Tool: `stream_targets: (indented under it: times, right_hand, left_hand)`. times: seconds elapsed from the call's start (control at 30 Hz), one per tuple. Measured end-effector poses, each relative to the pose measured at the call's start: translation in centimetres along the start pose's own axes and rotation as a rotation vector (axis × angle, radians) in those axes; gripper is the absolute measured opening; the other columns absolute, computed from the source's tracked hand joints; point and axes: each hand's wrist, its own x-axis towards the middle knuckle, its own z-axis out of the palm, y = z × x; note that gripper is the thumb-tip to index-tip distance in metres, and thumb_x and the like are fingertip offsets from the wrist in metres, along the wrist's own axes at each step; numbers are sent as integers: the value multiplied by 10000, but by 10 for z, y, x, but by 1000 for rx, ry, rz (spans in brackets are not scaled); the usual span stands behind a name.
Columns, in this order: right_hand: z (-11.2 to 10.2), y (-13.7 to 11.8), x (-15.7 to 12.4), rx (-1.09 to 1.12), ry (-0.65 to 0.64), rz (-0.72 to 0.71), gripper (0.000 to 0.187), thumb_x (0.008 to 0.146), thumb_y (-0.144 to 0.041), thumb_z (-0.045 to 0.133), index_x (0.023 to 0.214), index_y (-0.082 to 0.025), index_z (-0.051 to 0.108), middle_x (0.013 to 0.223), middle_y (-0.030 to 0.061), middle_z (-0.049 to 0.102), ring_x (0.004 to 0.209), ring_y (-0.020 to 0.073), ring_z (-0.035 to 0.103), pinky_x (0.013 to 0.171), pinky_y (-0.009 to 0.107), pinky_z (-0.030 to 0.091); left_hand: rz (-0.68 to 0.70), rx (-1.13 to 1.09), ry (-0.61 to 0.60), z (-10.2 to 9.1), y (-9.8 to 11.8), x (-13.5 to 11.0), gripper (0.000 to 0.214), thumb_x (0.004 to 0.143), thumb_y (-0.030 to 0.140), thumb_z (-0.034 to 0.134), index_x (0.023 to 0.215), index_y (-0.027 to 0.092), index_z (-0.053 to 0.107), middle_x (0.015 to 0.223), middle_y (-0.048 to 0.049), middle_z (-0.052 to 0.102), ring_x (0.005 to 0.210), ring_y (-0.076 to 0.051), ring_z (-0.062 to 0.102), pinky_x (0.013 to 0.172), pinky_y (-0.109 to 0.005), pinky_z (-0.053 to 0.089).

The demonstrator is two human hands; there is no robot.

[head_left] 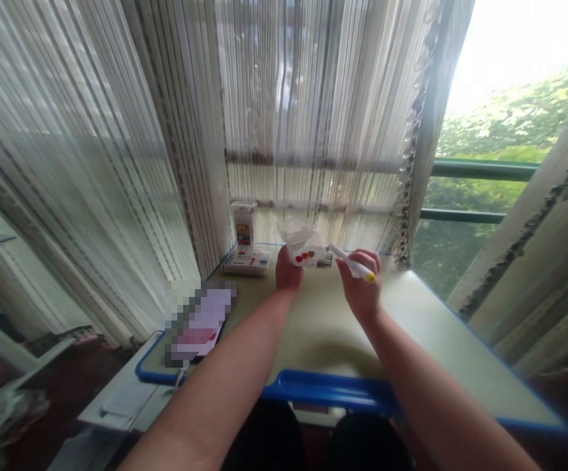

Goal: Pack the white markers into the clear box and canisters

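My left hand (289, 271) grips a clear plastic case (305, 247) with red and brown round marks on its side, raised above the desk. In my right hand (363, 285) is a white marker pen (353, 264) with a yellow end, tilted so its other end points at the case. A small gap separates the marker pen from the case. Behind the case a small dark and green item (325, 260) partly shows; I cannot make out what it is.
The pale desk (323, 314) has a blue rim. A flat white box (246, 262) and an upright clear container (244, 226) stand at the back left. A blurred-out device (201, 324) with a cable lies on the left. Curtains (313, 118) hang behind.
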Motion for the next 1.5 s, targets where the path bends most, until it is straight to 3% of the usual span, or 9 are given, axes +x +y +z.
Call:
stream_targets:
  times: [0.2, 0.43, 0.6, 0.73, 0.83, 1.1, 1.5]
  right_hand:
    - [-2, -12, 2, 115, 46, 4, 166, 819, -296, 609, 875, -217, 474, 829, 15, 535, 782, 151, 557, 743, 345, 485]
    - [2, -12, -3, 114, -85, 49, 161, 826, -356, 578, 866, -217, 507, 827, 25, 566, 776, 159, 575, 734, 334, 487]
    - [6, -7, -6, 180, -260, 260, 212, 819, -410, 563, 846, -200, 551, 676, -21, 563, 567, 103, 530, 576, 237, 451]
    - [10, -8, -9, 345, -308, 476, 236, 796, -391, 576, 910, -185, 573, 603, -44, 547, 504, 88, 509, 505, 209, 427]
    - [12, -9, -10, 444, -338, 550, 289, 798, -375, 564, 1002, -170, 578, 620, -27, 581, 501, 95, 531, 491, 215, 440]
    - [12, -6, -11, 317, -342, 401, 294, 831, -338, 514, 1027, -145, 618, 632, -11, 588, 500, 83, 498, 522, 218, 438]
    - [10, -6, -8, 268, -360, 366, 293, 835, -327, 498, 1047, -158, 611, 659, 1, 613, 490, 82, 507, 504, 199, 442]
  left_hand:
    - [37, 33, -23, 0, 3, -1, 242, 735, 86, 558, 952, 189, 585, 971, -77, 668, 949, -207, 611, 821, -334, 499]
    - [81, 50, -67, -1, 9, -5, 258, 743, 89, 557, 972, 200, 597, 981, -63, 671, 952, -203, 616, 800, -313, 500]
    - [115, 66, -93, 1, 4, -3, 255, 733, 71, 547, 951, 198, 585, 967, -66, 662, 943, -203, 616, 796, -302, 499]
    - [103, 101, -93, 1, 1, -2, 288, 702, 38, 540, 938, 200, 576, 967, -63, 657, 952, -205, 611, 815, -301, 492]
    - [115, 99, -109, 0, 1, -2, 310, 703, 37, 526, 955, 210, 577, 967, -50, 658, 949, -202, 610, 809, -297, 493]
    - [127, 128, -126, 1, -2, -1, 309, 699, 46, 529, 961, 207, 566, 981, -67, 648, 970, -216, 599, 838, -319, 488]
    - [116, 149, -153, 1, -2, 0, 312, 702, 41, 520, 972, 193, 555, 1001, -66, 646, 981, -206, 598, 841, -314, 490]
